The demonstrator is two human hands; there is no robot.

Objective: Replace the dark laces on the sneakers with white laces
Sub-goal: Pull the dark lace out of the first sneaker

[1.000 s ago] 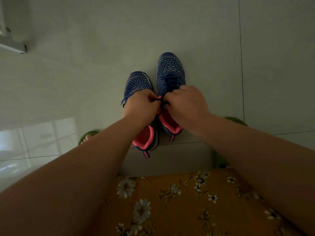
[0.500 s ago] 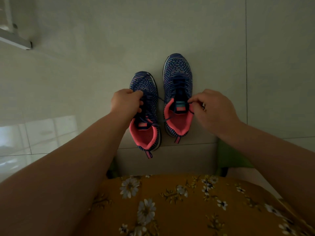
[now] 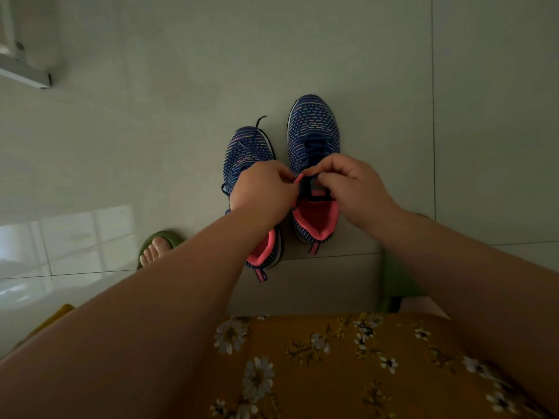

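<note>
1. Two blue knit sneakers with coral-pink lining are sitting side by side on the pale tiled floor (image 3: 302, 40), mid-frame: the left-hand sneaker (image 3: 246, 149) a bit lower, the right-hand sneaker (image 3: 313, 124) a bit higher.
2. Both hands are working at the tongue and top eyelets of the right-hand sneaker. The left hand (image 3: 261, 189) is curling its fingers (image 3: 286, 176) in a pinch right at the collar edge, and the right hand (image 3: 352, 184) is pinching there too. They look to be gripping the ends of the dark lace (image 3: 311, 148), but it's too dim and small to see the strand between the fingertips.
3. The dark lace is still threaded across the upper eyelets of that sneaker.
4. On the left-hand sneaker, a loose dark lace end (image 3: 260, 120) is sticking out past the toe, so I'd guess it's undone but not pulled out.
5. Progress-wise: super early. No white laces anywhere in view, and neither shoe is fully unlaced. Still left: pulling both dark laces out and threading the white ones.
6. A foot in a green slipper (image 3: 157, 246) is showing at lower left.
</note>
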